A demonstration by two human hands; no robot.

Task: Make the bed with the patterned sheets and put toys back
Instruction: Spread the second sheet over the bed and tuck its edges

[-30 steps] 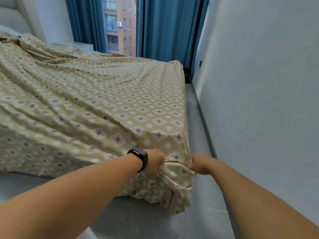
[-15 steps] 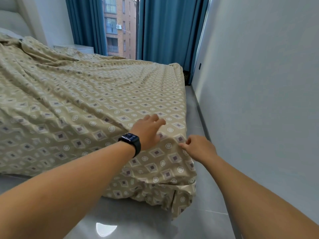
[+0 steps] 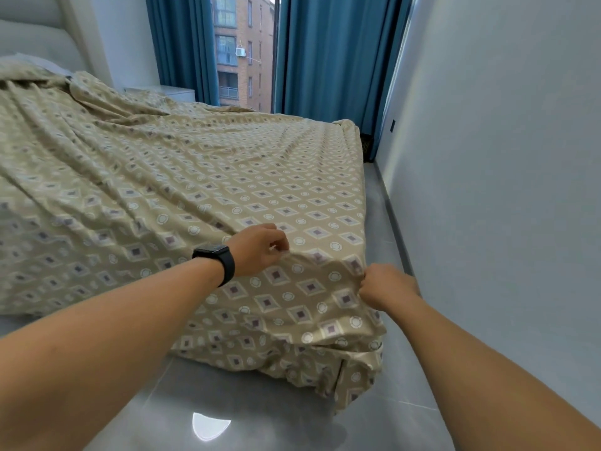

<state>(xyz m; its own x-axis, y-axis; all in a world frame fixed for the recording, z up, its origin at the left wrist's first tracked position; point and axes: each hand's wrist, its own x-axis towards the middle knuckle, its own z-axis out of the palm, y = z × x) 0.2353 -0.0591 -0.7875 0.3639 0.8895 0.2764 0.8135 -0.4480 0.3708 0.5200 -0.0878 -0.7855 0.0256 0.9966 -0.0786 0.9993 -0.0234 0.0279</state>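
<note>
Tan diamond-patterned cotton sheet [image 3: 201, 190] spread across bed, draped over near corner. Left hand [image 3: 260, 247] pinches fabric on top; right hand [image 3: 385, 286] grips a fold at corner edge.

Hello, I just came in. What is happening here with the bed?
A person is making the bed. Both hands pinch the patterned sheet near the bed's foot corner: the left hand, with a black watch on its wrist, grips a fold on top, and the right hand holds the fabric at the edge beside the wall. The sheet is wrinkled toward the headboard and bunched at the corner above the grey floor. No toys are in view.
</note>
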